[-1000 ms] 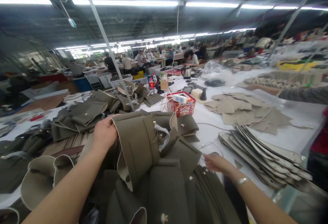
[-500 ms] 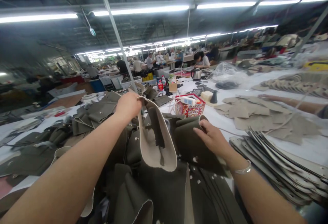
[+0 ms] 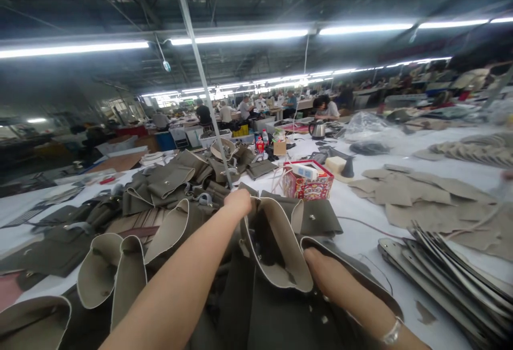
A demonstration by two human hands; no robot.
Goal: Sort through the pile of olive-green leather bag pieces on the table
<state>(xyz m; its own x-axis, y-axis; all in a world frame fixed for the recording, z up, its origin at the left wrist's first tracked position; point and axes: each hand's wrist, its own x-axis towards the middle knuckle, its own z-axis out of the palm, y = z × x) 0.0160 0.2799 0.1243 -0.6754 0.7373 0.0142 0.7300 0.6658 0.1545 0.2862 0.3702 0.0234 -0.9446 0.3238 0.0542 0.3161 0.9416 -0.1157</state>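
My left hand point(image 3: 238, 203) is closed on the upper edge of an olive-green leather bag piece point(image 3: 276, 243) with a pale beige lining, holding it up over the heap. My right hand point(image 3: 326, 275) grips the same piece lower down on its right side, fingers tucked under its curled edge so that they are partly hidden. A bracelet sits on my right wrist. The piece stands among a heap of similar olive bag pieces point(image 3: 168, 179) that fills the near and left part of the white table point(image 3: 360, 232).
A red patterned box point(image 3: 308, 181) stands just beyond the heap. Flat beige cut pieces point(image 3: 417, 195) lie at the right, and a stack of grey flat panels point(image 3: 449, 270) sits at the near right. A kettle point(image 3: 318, 129) and bottles stand farther back. Several people work at distant tables.
My left hand has lowered the bag piece toward the heap. My right hand has shifted from the neighbouring olive piece to the lower right edge of the held piece. The camera tilted up.
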